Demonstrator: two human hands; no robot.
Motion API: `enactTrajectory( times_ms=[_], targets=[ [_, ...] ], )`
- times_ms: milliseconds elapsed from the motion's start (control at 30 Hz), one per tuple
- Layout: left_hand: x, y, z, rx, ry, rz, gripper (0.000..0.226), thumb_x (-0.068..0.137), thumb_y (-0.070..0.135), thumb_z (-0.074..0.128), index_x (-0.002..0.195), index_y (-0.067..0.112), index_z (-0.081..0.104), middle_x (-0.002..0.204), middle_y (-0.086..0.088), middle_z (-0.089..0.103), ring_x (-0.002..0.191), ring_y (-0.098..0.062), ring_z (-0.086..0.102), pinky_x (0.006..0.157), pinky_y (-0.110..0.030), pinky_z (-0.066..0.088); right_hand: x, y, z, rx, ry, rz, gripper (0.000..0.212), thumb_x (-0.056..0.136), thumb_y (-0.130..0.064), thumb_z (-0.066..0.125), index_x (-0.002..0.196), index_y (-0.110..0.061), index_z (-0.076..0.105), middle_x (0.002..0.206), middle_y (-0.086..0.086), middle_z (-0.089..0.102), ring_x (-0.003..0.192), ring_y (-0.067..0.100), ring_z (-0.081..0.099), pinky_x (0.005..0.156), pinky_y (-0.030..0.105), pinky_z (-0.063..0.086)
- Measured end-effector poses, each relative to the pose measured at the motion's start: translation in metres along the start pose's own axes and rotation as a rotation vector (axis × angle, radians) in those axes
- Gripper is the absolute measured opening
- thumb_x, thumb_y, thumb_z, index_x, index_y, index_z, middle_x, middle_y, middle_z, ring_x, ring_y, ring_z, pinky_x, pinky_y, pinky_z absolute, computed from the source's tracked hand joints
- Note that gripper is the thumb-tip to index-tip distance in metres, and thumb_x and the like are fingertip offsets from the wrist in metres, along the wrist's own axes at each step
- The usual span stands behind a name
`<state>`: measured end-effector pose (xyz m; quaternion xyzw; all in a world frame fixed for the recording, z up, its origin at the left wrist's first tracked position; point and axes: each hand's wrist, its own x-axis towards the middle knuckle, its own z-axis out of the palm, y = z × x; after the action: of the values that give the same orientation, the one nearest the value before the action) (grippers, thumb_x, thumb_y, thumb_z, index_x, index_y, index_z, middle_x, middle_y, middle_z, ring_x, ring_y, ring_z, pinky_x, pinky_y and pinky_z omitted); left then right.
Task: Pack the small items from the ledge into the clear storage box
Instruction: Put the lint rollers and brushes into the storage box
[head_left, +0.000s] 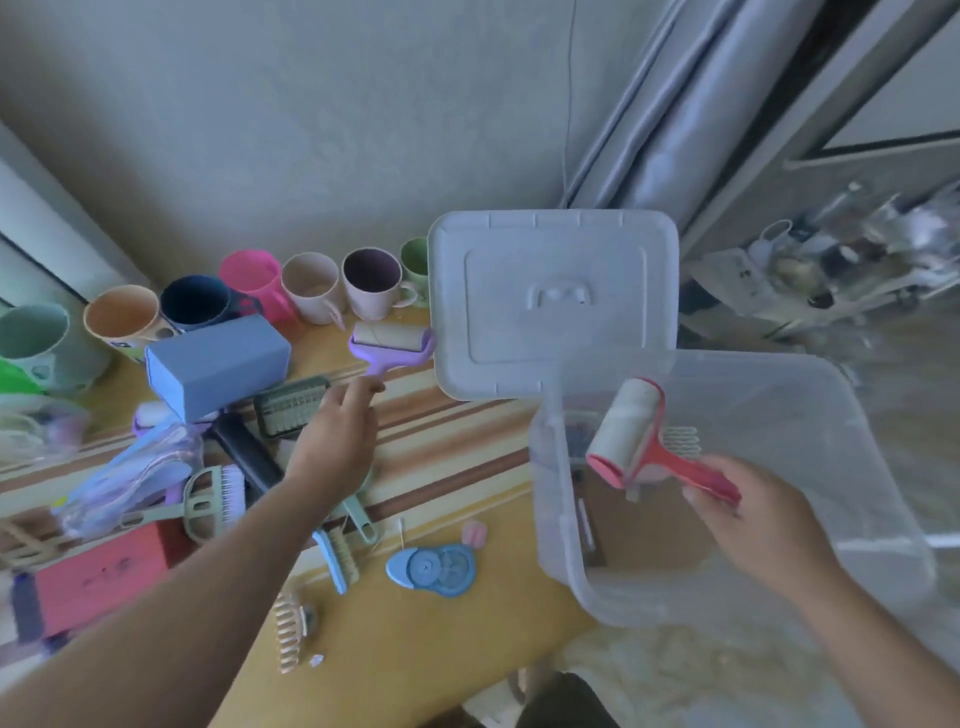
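My right hand (753, 525) grips the handle of a red lint roller (631, 431), holding it over the open clear storage box (883, 467) at the right. My left hand (337, 431) reaches across the ledge, its fingertips at the handle of a purple lint roller (389, 343), with nothing held. A beige comb shows through the box behind the red roller. The box's lid (553, 301) leans upright against the wall behind the box. Small items on the wooden ledge (457, 452) include a blue round gadget (434, 569), a beige hair claw (288, 631) and a green brush (208, 501).
A row of coloured mugs (311, 286) lines the wall at the back. A blue box (218, 364), a green comb brush (291, 408), a red box (98, 577) and plastic bags crowd the left of the ledge. A curtain (675, 130) hangs behind the lid.
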<state>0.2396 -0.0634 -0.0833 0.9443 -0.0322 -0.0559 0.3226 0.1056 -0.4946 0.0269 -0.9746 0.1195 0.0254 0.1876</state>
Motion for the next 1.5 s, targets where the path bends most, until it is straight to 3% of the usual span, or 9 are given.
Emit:
enactTrajectory(
  times_ms=[133,267,467,800,900,1067,1200,1300,1500],
  targets=[
    [-0.041,0.082,-0.019,-0.021,0.038,0.116,0.051,0.104,0.037,0.049,0.151,0.033,0.031,0.132,-0.012,0.061,0.104,-0.042,0.061,0.071,-0.045,0.047,0.026,0.063,-0.003,0.013,-0.119,-0.009,0.024,0.082,-0.017,0.088,0.102,-0.023,0.076,0.087,-0.007,0.073,0.079,0.021,0.068,0.067,0.03,0.044],
    [-0.06,0.162,-0.001,0.098,-0.075,0.335,0.042,0.102,0.059,0.029,0.125,0.032,0.051,0.094,0.007,0.067,0.087,-0.028,0.064,0.063,-0.041,0.049,0.064,0.117,0.016,-0.038,-0.462,0.056,0.026,0.085,-0.031,0.085,0.096,-0.042,0.064,0.094,-0.012,0.071,0.089,0.015,0.068,0.074,0.028,0.048],
    [-0.046,0.241,0.072,0.266,-0.048,0.47,0.03,0.105,0.04,0.04,0.112,0.017,0.059,0.091,0.0,0.063,0.078,-0.029,0.058,0.065,-0.041,0.044,0.096,0.134,0.065,-0.183,-0.762,-0.098,0.031,0.083,-0.023,0.078,0.076,-0.043,0.055,0.092,-0.009,0.063,0.091,0.02,0.063,0.077,0.031,0.048],
    [-0.051,0.277,0.137,0.098,-0.394,0.114,0.018,0.105,0.04,0.042,0.112,0.024,0.046,0.101,0.0,0.059,0.093,-0.027,0.057,0.078,-0.039,0.044,0.1,0.141,0.069,-0.161,-0.955,-0.243,0.06,0.087,-0.037,0.076,0.144,-0.034,0.058,0.15,-0.003,0.051,0.136,0.024,0.051,0.1,0.028,0.043],
    [-0.057,0.293,0.153,-0.072,-0.441,-0.054,0.021,0.105,0.046,0.039,0.102,0.025,0.041,0.094,0.001,0.06,0.084,-0.022,0.056,0.076,-0.041,0.043,0.101,0.132,0.027,0.371,-0.861,-0.104,0.036,0.091,-0.019,0.071,0.117,-0.043,0.074,0.113,-0.027,0.071,0.105,0.005,0.067,0.087,0.02,0.048],
    [-0.065,0.323,0.198,-0.207,-0.52,-0.104,0.03,0.106,0.035,0.041,0.12,0.009,0.041,0.099,-0.008,0.065,0.077,-0.018,0.062,0.066,-0.034,0.047,0.092,0.09,0.018,1.142,-0.84,0.214,0.035,0.086,-0.021,0.076,0.113,-0.001,0.068,0.088,0.02,0.067,0.075,0.034,0.065,0.061,0.04,0.056],
    [-0.068,0.336,0.207,-0.216,-0.543,0.01,0.016,0.101,0.033,0.049,0.096,0.024,0.061,0.091,0.01,0.07,0.084,-0.009,0.064,0.084,-0.04,0.053,0.085,0.091,0.029,1.035,-0.77,0.341,0.029,0.094,-0.028,0.076,0.097,0.0,0.068,0.07,0.016,0.058,0.047,0.027,0.049,0.038,0.028,0.042],
    [-0.064,0.326,0.196,-0.019,-0.642,0.084,0.026,0.099,0.05,0.052,0.118,0.033,0.059,0.111,0.01,0.065,0.095,-0.01,0.06,0.089,-0.038,0.053,0.097,0.12,0.031,0.983,-0.698,0.369,0.015,0.098,-0.019,0.072,0.087,-0.009,0.071,0.075,0.01,0.069,0.06,0.027,0.06,0.065,0.038,0.052],
    [-0.059,0.286,0.154,0.41,-0.355,0.231,0.027,0.096,0.033,0.055,0.12,0.038,0.065,0.126,0.009,0.065,0.116,-0.022,0.058,0.097,-0.041,0.05,0.116,0.183,0.021,-0.123,-0.925,-0.13,0.017,0.084,-0.017,0.065,0.088,-0.03,0.055,0.084,-0.002,0.061,0.072,0.018,0.058,0.056,0.027,0.041]
  ],
)
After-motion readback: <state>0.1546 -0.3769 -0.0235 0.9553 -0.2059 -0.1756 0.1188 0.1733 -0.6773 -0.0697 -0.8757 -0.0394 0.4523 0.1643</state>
